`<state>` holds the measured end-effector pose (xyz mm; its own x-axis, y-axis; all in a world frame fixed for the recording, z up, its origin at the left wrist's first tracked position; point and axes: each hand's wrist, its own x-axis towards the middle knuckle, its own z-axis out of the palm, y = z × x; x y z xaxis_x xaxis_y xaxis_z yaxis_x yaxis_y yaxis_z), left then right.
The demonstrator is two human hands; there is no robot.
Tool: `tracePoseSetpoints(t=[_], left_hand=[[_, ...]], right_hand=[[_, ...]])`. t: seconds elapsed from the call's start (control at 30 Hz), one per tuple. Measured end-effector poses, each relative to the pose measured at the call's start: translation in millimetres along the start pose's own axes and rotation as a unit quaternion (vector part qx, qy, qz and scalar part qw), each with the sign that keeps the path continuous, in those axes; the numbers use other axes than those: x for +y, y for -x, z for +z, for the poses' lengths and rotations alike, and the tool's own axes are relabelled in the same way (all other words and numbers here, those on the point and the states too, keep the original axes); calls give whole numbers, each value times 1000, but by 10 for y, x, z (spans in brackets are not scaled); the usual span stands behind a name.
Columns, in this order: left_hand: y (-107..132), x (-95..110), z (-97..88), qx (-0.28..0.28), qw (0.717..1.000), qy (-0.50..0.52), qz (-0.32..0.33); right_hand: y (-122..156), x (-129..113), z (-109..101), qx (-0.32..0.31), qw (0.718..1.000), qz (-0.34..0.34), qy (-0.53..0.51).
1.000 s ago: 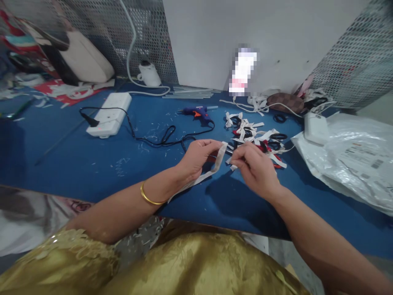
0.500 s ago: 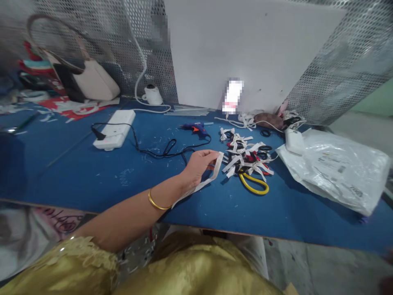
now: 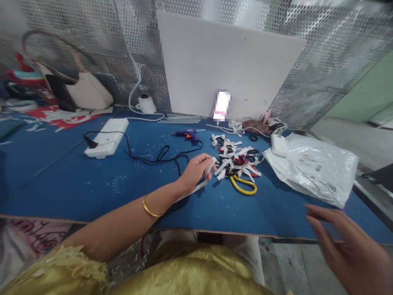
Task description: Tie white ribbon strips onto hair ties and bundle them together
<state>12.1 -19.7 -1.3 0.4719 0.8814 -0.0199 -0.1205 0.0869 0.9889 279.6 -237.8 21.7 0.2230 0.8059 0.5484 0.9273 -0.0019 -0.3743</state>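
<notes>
My left hand [image 3: 198, 171] is closed on a strip of white ribbon [image 3: 199, 186], pinched between thumb and fingers. The ribbon's short end stands up past the fingertips, and the rest trails back under the wrist. Just right of that hand lies a pile of white ribbon bows [image 3: 236, 157] on dark hair ties, with some red among them. A yellow loop handle [image 3: 244, 190], which looks like that of scissors, sticks out of the pile toward me. My right hand [image 3: 353, 250], smeared by motion, hangs at the lower right with thumb and forefinger apart and nothing visible between them.
Behind my left hand a blue glue gun [image 3: 188, 135] lies with its black cord looping to a white power strip [image 3: 109, 137]. A lit phone [image 3: 221, 106] leans on a white board [image 3: 215, 61]. A plastic parcel [image 3: 316, 168] lies right; a handbag [image 3: 89, 92] stands left.
My right hand has come into view at the lower right. My left hand keeps the ribbon, its upper end now closer to the fingers. The whole view has shifted a little.
</notes>
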Motion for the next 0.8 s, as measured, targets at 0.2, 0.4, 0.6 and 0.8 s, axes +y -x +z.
tracePoseSetpoints(t=[0.2, 0.4, 0.6, 0.8], left_hand=[[40, -26, 18, -90, 993, -76, 23], [-11, 38, -60, -22, 992, -107, 64], [-5, 67, -63, -47, 994, -97, 22], [-5, 83, -82, -68, 996, -61, 2]], right_hand=[[-986, -865, 1015, -180, 959, -146, -160], [-1284, -969, 1581, -304, 913, -60, -265], [-1139, -891, 1554, -274, 903, -23, -330], [-1075, -903, 1543, -288, 897, -14, -335]])
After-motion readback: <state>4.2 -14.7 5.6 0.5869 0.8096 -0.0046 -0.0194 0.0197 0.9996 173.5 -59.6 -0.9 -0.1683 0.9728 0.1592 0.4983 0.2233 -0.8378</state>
